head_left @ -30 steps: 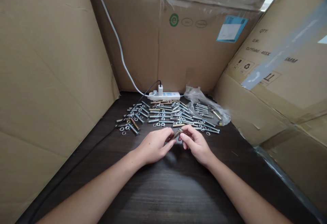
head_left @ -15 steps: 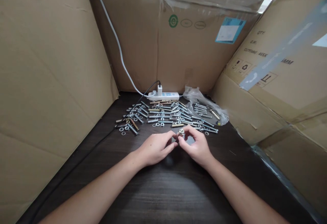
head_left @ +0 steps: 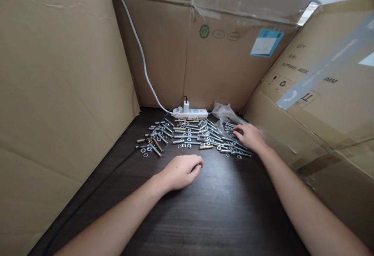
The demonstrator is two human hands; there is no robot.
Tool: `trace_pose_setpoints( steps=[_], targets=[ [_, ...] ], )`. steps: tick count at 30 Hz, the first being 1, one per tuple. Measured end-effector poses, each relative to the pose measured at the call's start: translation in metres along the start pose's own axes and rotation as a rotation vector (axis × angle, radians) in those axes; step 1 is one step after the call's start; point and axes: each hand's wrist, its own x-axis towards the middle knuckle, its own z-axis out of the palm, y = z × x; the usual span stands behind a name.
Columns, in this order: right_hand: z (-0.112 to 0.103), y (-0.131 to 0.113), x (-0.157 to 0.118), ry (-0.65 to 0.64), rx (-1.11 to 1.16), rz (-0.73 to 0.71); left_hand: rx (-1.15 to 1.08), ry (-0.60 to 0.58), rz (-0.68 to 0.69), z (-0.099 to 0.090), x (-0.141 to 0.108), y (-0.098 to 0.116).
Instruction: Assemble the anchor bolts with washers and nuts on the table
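My left hand (head_left: 182,171) rests on the near part of the dark tabletop, fingers curled in towards the thumb; anything inside them is hidden. Farther off to the right, my right hand (head_left: 249,136) reaches in over a group of bolts (head_left: 229,125) beside a clear plastic bag (head_left: 224,112). Its thumb and fingertips are bent together there, and what they pinch, if anything, is too small to make out. Just in front of that hand lie silvery bolts (head_left: 241,152) and a loose washer (head_left: 239,157).
Rows of bolts, sleeves, nuts and washers (head_left: 189,136) spread across the back of the table (head_left: 204,217). Behind them lies a white power strip (head_left: 198,113) with a plugged-in charger (head_left: 186,106). A black cable (head_left: 99,184) runs down the left side. Cardboard walls (head_left: 157,65) enclose the table.
My right hand has left my left hand, moving forward and right to the bolts by the bag. The metal fastener formerly between its fingers no longer shows. My left hand stays near its place.
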Motion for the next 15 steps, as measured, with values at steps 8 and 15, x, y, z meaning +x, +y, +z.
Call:
trace_pose_setpoints(
  steps=[8,15],
  targets=[
    [0.014,0.006,0.011,-0.021,0.035,-0.022,-0.024,-0.004,-0.009,-0.002,0.0,-0.001],
    [0.004,0.002,-0.009,0.026,0.07,0.012,-0.022,0.005,-0.016,-0.001,0.0,-0.001]
  ],
)
